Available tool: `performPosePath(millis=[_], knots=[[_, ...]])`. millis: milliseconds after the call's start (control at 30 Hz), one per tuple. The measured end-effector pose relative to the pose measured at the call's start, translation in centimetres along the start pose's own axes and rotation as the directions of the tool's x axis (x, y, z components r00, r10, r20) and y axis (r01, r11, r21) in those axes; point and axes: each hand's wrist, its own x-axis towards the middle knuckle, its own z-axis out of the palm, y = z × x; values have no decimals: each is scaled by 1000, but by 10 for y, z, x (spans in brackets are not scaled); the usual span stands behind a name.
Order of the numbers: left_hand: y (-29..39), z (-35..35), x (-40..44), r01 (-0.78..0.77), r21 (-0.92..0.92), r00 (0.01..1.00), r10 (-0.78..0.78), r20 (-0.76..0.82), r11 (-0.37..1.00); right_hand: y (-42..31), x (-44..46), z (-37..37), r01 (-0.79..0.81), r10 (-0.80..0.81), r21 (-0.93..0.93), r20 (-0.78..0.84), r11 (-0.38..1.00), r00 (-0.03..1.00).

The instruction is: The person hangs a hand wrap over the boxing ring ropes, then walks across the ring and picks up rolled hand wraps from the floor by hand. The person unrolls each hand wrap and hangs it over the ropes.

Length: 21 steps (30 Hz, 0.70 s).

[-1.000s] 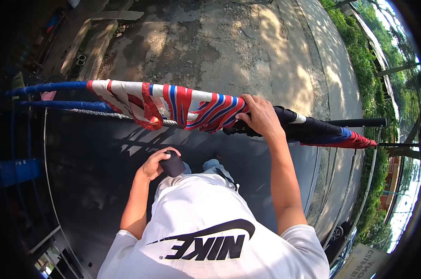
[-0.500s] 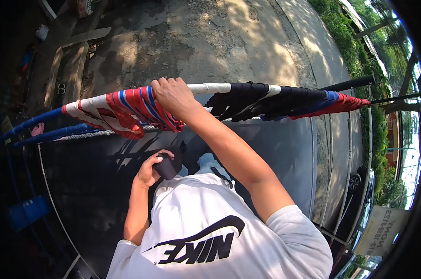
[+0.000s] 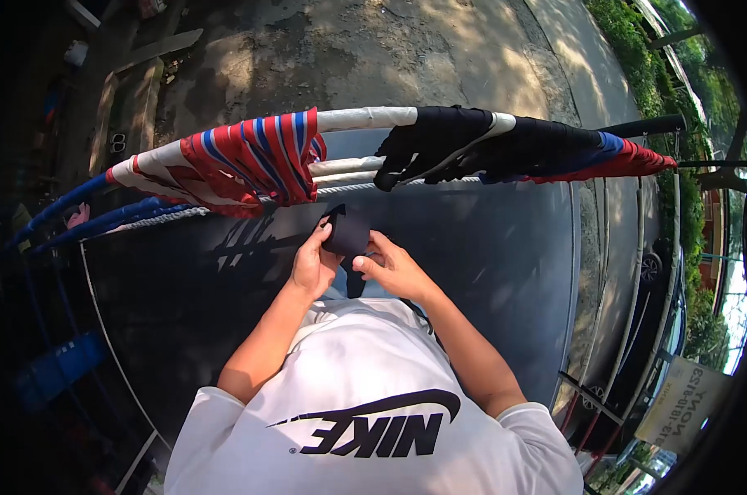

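Note:
Between my hands, in front of my waist, is a rolled piece of dark cloth point(image 3: 348, 234). My left hand point(image 3: 314, 262) grips its left side, thumb on the near face. At its right edge my right hand point(image 3: 394, 268) has its fingers bent around the cloth, the fingertips partly hidden behind it. Beyond my hands, a red, white and blue striped cloth point(image 3: 262, 157) hangs over the ring rope. A black garment point(image 3: 452, 136) is draped farther right along the same rope.
A white-wrapped top rope point(image 3: 365, 119) crosses ahead of me, with lower ropes point(image 3: 349, 167) below it. Blue and red cloth point(image 3: 629, 157) hangs at the right end. Dark canvas point(image 3: 472, 239) lies underfoot. A blue barrel point(image 3: 60, 367) stands at left and a sign point(image 3: 672, 406) at right.
My right hand has let go of the striped cloth on the rope and come down to the dark cloth. My left hand has raised the dark cloth forward and to the right.

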Motion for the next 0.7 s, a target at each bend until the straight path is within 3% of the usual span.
performPosePath(millis=[33,67,100,200,233,333,367,467,500,600,700], knots=[[-5,9,-3,-16,154,998,6,62,988,16,-1,16,51,-17,229,-147,972,989],[-23,8,-2,-23,459,999,1,49,888,31,-10,22,141,-3,439,-301,887,954],[-35,6,-1,-18,438,999,2,38,899,39,-16,19,145,3,456,-308,878,951],[-50,32,1,62,390,998,-67,-2,919,42,-37,-6,49,0,221,-219,974,976],[-55,42,1,100,373,995,-101,-19,922,47,-40,-16,170,-192,-107,-250,980,949],[-81,55,6,125,586,992,-120,-48,801,57,-53,-42,-52,16,-168,-213,984,977],[-92,60,7,92,561,993,-32,-116,823,55,-58,-47,-33,-34,-266,-244,963,969],[-110,73,13,-8,563,986,99,-132,826,61,-67,-60,-35,47,67,-189,997,981],[-112,77,14,-26,579,981,131,-141,815,63,-73,-70,-122,134,174,-59,977,989],[-104,110,9,-100,561,978,184,-95,822,96,-81,-82,-78,34,431,109,899,993],[-100,124,2,-189,652,973,229,24,734,78,-95,-89,-109,-112,664,281,740,953]])
